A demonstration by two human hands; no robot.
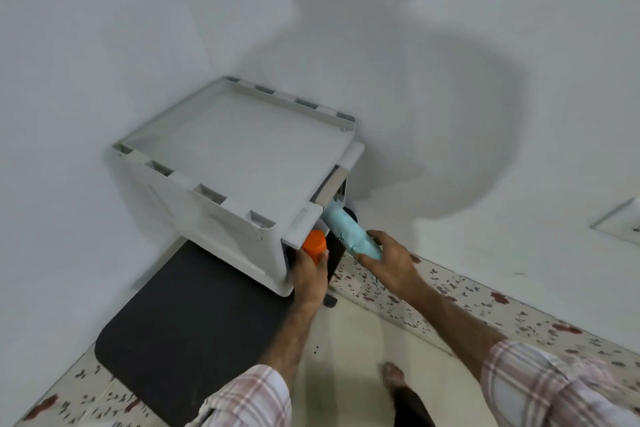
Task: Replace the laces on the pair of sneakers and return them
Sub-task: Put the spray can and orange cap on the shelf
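At the open front of the white storage box [221, 163], your left hand [309, 272] grips an orange sneaker [314, 244], your right hand [386, 262] a pale-blue sneaker [346, 231]. Judging by this, you're returning or fetching them; next, clear the opening's edge.

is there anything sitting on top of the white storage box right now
No, the recessed lid of the white storage box shows only bare surface; the orange item and light blue item are in the hands at its open side.
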